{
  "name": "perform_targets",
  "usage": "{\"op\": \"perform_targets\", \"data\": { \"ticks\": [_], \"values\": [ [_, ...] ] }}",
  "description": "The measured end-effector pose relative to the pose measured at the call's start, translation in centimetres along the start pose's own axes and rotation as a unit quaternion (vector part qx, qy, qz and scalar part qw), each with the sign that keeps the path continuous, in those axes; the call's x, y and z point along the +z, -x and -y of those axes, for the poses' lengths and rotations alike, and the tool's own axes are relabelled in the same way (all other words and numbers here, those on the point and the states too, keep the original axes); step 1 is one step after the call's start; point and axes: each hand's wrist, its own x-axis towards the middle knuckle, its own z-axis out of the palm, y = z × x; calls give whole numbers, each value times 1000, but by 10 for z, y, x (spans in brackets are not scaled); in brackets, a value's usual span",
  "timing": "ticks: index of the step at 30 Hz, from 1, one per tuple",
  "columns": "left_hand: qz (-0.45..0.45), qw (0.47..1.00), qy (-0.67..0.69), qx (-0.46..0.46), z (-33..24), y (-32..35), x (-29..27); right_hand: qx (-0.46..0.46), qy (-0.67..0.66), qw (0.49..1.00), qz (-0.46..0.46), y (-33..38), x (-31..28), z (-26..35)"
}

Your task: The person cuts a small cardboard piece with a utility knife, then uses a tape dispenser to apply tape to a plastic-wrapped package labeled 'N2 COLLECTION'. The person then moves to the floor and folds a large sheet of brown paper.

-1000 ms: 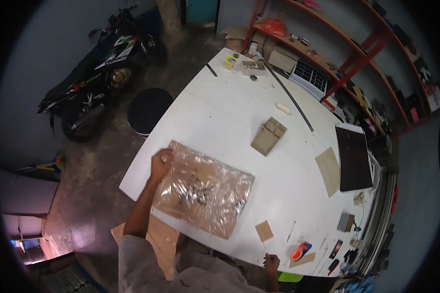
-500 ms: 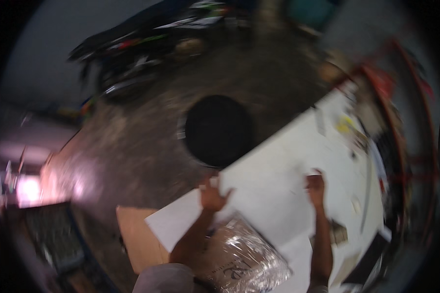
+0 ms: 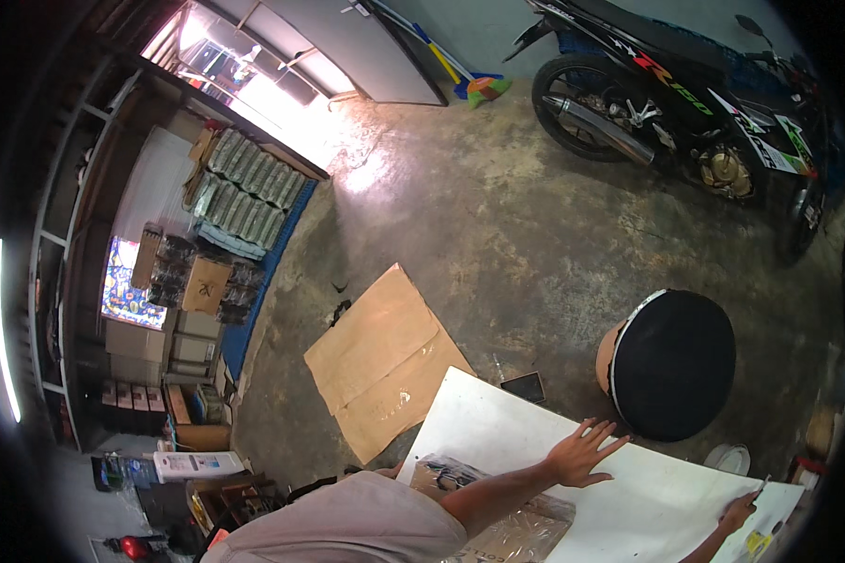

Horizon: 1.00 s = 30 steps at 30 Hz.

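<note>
My left hand (image 3: 584,452) lies flat on the white table (image 3: 498,422), fingers spread, holding nothing. Just behind its forearm a clear plastic bag (image 3: 521,535) with dark small parts rests on a brown board, partly hidden by my grey-sleeved shoulder. My right hand (image 3: 737,513) is small at the lower right rim, over the table's edge. A thin pale sliver shows at its fingertips, but the grip is too small to make out.
A round black stool (image 3: 671,364) stands by the table's corner. Flattened cardboard (image 3: 380,361) lies on the concrete floor, with a dark phone-like slab (image 3: 523,386) beside it. A motorcycle (image 3: 685,103) is parked at the upper right. Stacked boxes and shelves (image 3: 207,253) fill the left.
My view has swung away from the tabletop to the floor, cardboard and motorcycle. My left hand has left the plastic bag and now lies flat on the table.
</note>
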Motion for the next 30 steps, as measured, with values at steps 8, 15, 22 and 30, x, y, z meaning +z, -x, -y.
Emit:
{"op": "perform_targets", "data": {
  "ticks": [8, 15, 22, 30],
  "values": [
    [-16, 999, 18, 28, -4, -29, -8, -179, 137, 968, -109, 89, 0, -53],
    [-12, 998, -59, -15, 10, -25, 8, -84, -391, 916, 18, 379, -60, -30],
    [-93, 976, -190, 52, 15, -44, 47, 211, -656, 722, 61, 658, -173, -85],
    [-224, 925, 176, 253, -33, 151, -35, 250, -612, 750, 20, 929, -192, -271]
  ]
}}
